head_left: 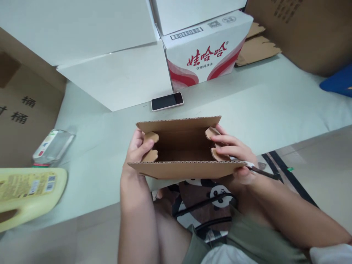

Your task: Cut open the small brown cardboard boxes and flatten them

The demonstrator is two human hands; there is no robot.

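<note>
Head view shows an open brown carton (pixel 187 170) directly before the person, near the close edge of a pale green table (pixel 90 146); whether it touches the table cannot be told. Its mouth faces up, the two long flaps spread apart, and the short end flaps (notched along their edges) lean inward over the opening.

Left hand (pixel 135 149) is closed on the carton's left end, thumb pressed on a short flap and fingers bent round the outside. Right hand (pixel 235 151) clasps the right end, fingers slightly parted over the flaps, thumb low by the near long flap. A slim dark-and-white object (pixel 262 172) juts out beside the right hand; its kind, and whether it is gripped, cannot be determined.

Beyond the carton, a phone (pixel 167 101) lies screen up, dark, just beside a plain white box (pixel 115 79). To that box's right stands a white box with red print (pixel 205 58). At left, a clear container (pixel 55 146) lies near a yellow bottle (pixel 30 194), whose outline is cut by the frame. A panda-patterned item (pixel 220 196) shows below the carton.
</note>
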